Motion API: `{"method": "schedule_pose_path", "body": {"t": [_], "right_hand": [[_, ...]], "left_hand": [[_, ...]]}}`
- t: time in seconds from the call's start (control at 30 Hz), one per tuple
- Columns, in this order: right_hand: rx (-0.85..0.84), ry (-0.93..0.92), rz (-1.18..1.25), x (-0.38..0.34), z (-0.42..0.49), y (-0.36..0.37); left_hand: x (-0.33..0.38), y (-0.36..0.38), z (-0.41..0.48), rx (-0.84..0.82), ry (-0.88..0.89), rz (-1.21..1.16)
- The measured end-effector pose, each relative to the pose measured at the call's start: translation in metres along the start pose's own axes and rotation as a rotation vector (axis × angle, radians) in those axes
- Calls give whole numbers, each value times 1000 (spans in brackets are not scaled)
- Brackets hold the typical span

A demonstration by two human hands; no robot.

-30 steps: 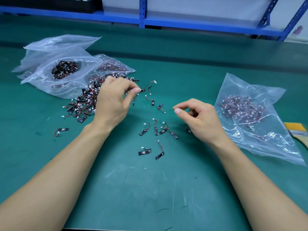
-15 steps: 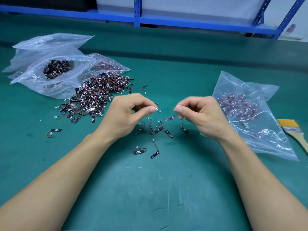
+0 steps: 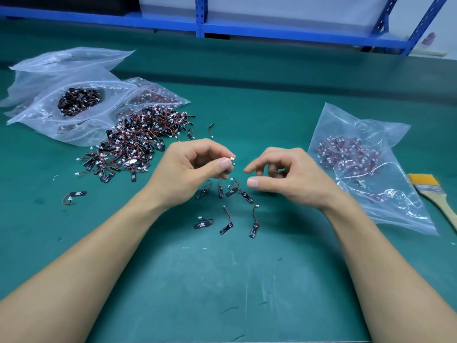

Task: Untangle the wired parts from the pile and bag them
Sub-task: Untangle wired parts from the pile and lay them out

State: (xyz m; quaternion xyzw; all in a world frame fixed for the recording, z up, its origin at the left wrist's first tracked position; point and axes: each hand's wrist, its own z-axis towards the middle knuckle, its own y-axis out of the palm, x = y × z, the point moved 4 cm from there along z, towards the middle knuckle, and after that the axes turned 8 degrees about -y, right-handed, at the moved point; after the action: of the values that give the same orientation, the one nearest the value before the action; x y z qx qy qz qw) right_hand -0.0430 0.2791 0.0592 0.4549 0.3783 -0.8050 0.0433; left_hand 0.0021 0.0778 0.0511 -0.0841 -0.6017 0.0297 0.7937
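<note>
The left hand (image 3: 188, 174) pinches one wired part (image 3: 232, 160) by its white connector, between thumb and forefinger, above the green table (image 3: 222, 280). The right hand (image 3: 289, 179), just beside it, holds nothing: its fingers are loosely curled, with thumb and forefinger apart. Separated parts (image 3: 226, 227) lie on the table beneath and near the hands. The pile (image 3: 138, 142) lies at far left, against an open bag (image 3: 32, 112) that holds more parts. A second bag (image 3: 371, 209), also filled, lies at right, with a brush (image 3: 435, 194) beside it.

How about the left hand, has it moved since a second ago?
Yes. The left hand has left the pile of wired parts, moving right and toward the person; it now pinches one wired part clear of the pile.
</note>
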Motion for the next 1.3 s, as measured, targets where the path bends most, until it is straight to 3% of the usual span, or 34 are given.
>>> {"method": "schedule_pose_path", "body": {"t": [0.23,0.4,0.8,0.87,0.93,1.0,1.2,1.3], "right_hand": [[-3,-42,78,2,3,6],[30,-11,77,1,3,5],[-89,41,175,-2,0,3],[-148,53,165,-3,-3,-4],[-225,57,155,-2,-8,-12],[-317,77,141,1,-13,-17],[-606,196,21,9,-24,-12],[-557,219,50,10,-23,-10]], "left_hand": [[0,13,-2,-123,-23,-74],[2,14,-3,-145,-20,-123],[-2,12,-2,-153,-87,-168],[-6,-2,2,-24,-69,-43],[-12,-18,6,155,-20,258],[-21,-25,10,206,11,542],[-33,-8,30,17,58,825],[-40,-3,35,-85,22,898]]}}
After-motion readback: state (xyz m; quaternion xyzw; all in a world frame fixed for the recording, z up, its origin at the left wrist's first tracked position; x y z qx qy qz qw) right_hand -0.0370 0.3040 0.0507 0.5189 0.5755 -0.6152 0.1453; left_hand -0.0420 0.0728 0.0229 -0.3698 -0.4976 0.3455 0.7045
